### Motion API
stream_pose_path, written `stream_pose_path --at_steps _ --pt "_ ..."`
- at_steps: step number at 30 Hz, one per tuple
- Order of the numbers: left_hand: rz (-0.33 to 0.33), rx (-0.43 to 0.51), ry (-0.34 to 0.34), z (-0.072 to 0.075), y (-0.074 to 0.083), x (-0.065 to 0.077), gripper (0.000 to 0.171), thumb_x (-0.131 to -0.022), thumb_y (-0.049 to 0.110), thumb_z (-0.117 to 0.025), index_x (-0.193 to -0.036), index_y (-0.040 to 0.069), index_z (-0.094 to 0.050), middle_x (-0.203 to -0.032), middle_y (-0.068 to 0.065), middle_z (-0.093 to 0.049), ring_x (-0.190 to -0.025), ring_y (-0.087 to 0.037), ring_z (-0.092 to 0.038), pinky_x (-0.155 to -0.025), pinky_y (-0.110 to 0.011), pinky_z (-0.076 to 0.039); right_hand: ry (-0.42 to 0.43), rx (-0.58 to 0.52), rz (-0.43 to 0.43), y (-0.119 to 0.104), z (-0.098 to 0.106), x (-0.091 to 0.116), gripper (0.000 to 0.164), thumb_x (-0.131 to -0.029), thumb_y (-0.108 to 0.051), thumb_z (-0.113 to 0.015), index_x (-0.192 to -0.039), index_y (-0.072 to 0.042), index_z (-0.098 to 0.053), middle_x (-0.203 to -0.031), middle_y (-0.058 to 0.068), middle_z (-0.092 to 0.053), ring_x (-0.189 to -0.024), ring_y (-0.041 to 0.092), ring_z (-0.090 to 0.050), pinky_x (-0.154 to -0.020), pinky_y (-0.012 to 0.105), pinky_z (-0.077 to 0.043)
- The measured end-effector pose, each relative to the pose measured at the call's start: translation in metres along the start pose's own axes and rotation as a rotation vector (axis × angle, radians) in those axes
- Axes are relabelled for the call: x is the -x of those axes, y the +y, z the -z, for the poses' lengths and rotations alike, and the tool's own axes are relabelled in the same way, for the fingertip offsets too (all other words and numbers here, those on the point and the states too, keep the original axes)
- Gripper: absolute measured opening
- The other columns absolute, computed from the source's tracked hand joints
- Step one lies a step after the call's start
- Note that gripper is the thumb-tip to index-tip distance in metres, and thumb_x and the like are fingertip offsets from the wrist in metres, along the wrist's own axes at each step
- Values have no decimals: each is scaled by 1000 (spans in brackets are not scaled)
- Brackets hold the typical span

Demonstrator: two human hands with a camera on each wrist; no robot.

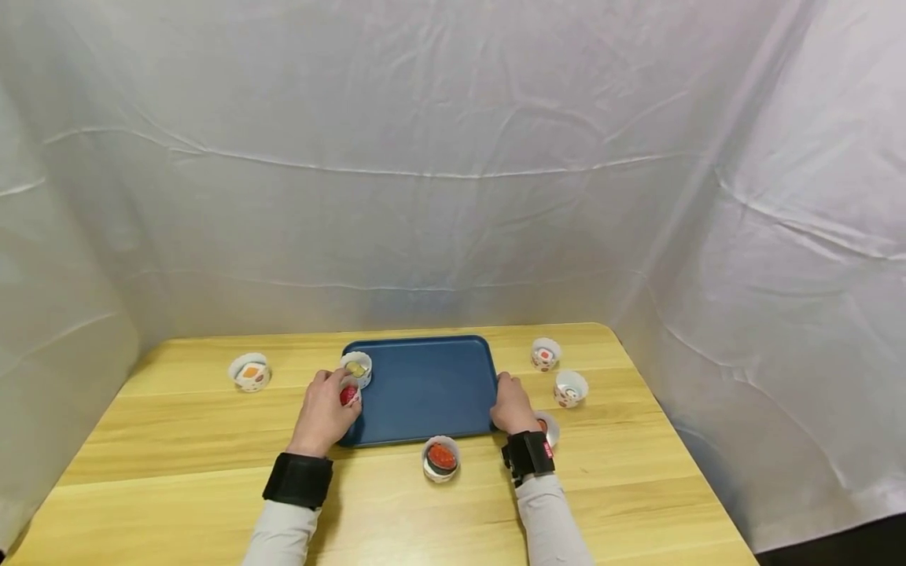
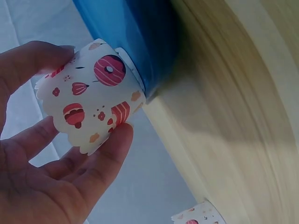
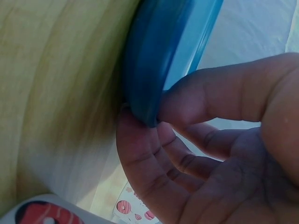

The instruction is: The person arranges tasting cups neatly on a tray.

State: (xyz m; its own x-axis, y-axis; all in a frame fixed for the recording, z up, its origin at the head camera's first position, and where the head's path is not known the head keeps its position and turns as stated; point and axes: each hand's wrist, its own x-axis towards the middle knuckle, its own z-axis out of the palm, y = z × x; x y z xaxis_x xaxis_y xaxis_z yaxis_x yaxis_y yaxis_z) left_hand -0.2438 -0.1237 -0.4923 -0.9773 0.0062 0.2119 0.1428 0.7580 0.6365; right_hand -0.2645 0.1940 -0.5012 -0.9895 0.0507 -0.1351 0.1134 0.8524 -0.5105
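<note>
My left hand [image 1: 320, 415] grips a scallop-edged paper cup [image 2: 86, 100] printed with pink sweets; the head view shows something red inside. This cup is at the left edge of a dark blue rectangular tray [image 1: 433, 389]. Just behind it, on the tray's left side, stands a similar cup [image 1: 364, 377] with a yellowish piece in it. On the opposite side, my right hand [image 1: 513, 406] pinches the tray's right rim [image 3: 152, 84], thumb on the inside and fingers underneath.
In front of the tray stands a cup [image 1: 441, 469] holding an orange-topped sushi-like piece. One cup [image 1: 552, 431] is partly hidden by my right wrist. Two more, a farther cup [image 1: 546, 358] and a nearer cup [image 1: 570, 391], stand to the right. Another cup [image 1: 250, 377] sits far left.
</note>
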Motion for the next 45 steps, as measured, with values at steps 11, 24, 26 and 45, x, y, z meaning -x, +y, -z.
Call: stream_pose_path --at_steps 11,24,26,45 --pt "-9 -7 -4 -4 1 0 53 -81 4 -79 -129 -9 -59 -118 -33 -56 -103 -45 -59 -93 -57 -55 0 -12 14 -4 -2 3 56 -90 7 -62 -144 8 -43 -136 33 -49 -123 46 -54 -100 53 -50" --pt "8 -36 -9 -4 -1 0 57 -78 4 -83 -128 -8 -59 -120 -34 -55 -105 -46 -59 -93 -59 -54 -1 -12 13 -8 -4 4 56 -91 7 -62 -144 7 -43 -136 33 -49 -122 45 -54 -99 52 -50" --pt "6 -36 -9 -4 0 0 58 -78 4 -84 -129 -9 -58 -121 -34 -54 -105 -46 -58 -94 -59 -54 -1 -12 15 -8 -3 3 56 -91 7 -62 -144 7 -43 -136 33 -49 -122 45 -54 -98 52 -50" --pt "14 -22 -23 -2 -1 5 67 -75 -4 -82 -136 -10 -53 -126 -35 -51 -110 -48 -57 -96 -61 -51 -9 -4 -13 -1 -1 0 58 -92 6 -61 -146 9 -40 -139 34 -47 -126 47 -52 -102 53 -49"
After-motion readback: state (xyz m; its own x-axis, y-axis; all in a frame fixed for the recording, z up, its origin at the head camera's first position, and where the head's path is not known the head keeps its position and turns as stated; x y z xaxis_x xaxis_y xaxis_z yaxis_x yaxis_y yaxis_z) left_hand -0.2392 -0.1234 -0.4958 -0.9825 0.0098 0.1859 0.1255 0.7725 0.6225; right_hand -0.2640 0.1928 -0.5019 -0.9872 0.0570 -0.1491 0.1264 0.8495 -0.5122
